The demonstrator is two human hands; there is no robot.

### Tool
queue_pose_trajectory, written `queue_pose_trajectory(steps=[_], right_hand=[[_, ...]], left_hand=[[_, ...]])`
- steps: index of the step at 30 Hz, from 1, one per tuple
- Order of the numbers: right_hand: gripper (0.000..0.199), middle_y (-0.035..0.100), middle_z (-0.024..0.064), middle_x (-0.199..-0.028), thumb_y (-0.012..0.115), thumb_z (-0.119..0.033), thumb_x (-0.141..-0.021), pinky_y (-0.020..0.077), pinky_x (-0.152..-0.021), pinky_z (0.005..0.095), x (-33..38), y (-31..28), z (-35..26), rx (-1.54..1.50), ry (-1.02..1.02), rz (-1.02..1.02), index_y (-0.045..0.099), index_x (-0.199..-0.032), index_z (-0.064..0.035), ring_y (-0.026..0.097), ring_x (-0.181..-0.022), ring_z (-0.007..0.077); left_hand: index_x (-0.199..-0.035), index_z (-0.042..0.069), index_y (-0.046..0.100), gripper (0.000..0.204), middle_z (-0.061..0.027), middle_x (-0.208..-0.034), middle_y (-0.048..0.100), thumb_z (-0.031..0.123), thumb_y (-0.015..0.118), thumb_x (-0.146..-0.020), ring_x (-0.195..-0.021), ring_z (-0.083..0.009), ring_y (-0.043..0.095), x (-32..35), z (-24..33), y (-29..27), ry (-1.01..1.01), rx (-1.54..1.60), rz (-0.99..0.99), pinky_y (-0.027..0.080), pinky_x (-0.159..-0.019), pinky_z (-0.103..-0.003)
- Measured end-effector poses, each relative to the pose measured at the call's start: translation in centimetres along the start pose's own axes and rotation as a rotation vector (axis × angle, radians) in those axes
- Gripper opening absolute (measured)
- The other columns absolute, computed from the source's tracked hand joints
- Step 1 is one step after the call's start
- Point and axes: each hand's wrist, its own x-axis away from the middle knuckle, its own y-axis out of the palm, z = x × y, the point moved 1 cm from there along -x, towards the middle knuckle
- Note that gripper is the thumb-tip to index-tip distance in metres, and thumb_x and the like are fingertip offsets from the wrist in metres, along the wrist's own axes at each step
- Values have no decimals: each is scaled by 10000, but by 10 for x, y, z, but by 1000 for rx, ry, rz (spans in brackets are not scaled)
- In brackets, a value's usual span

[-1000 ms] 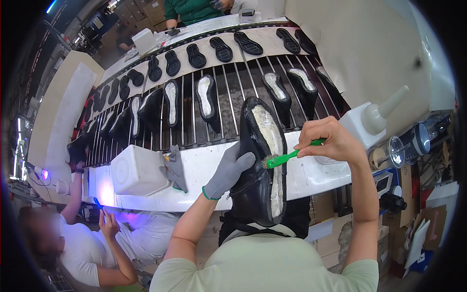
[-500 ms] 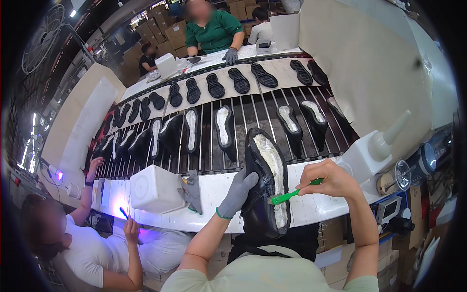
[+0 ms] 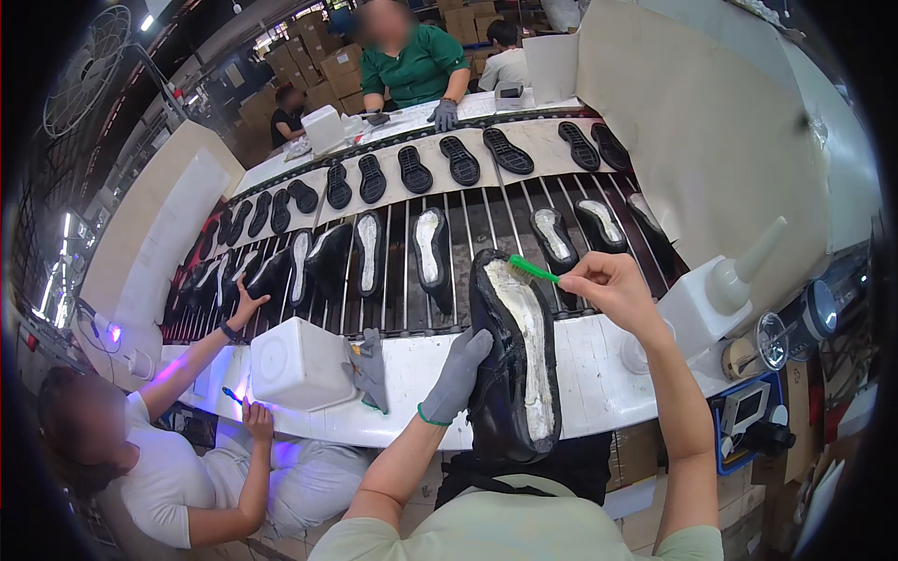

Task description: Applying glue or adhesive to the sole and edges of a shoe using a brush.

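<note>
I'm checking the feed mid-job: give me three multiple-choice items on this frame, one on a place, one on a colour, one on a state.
1. Where is the brush's bristle end?
A. at the far tip of the shoe sole
B. on the white tub
C. on the conveyor rods

2. What colour is the brush handle?
A. red
B. green
C. black

3. What is the left hand doing?
A. resting open on the bench
B. holding the white tub
C. gripping the side of the shoe

Answers: 1 A, the brush in the right hand meets the far tip of the shoe sole. 2 B, its handle is bright green. 3 C, the gloved left hand clasps the shoe's left edge; the white tub stands apart.
</note>
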Motion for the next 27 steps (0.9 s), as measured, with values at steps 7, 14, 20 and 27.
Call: queue_pose_trajectory(steps=[7,14,20,27], right_hand=[[193,522,-32,-526,728,-152,-820,249,-418,214,20,6,7,123,67,-56,694,-738,19,374,-466,13],[239,650,55,-625,676,-205,-876,311,-372,202,28,-2,-10,-256,315,-335,694,-762,5,453,-395,47],[385,645,77,-627,593,-157,-926,321,-364,171,29,10,-34,-435,248,-367,567,-1286,-25,435,-387,32],[691,673,99,-664,637,-107,-887,334,-367,176,31,22,-53,-416,176,-437,276,-1470,-15,476,-407,52]], left_hand=[[-1243,3,528,512,-94,-1105,632,426,505,-955,-967,-172,624,-11,0,-6,-18,217,140,507,-881,-313],[-1407,56,391,737,-144,-1338,514,613,424,-926,-1214,-263,516,-12,-28,-13,-189,408,5,396,-1059,-384],[-1361,100,441,677,-129,-1076,632,620,385,-931,-764,-237,652,4,-77,-21,-294,478,-179,542,-567,-372],[-1250,55,519,572,-108,-1053,643,519,305,-994,-891,-237,648,12,-83,-28,-213,237,-293,552,-751,-337]])
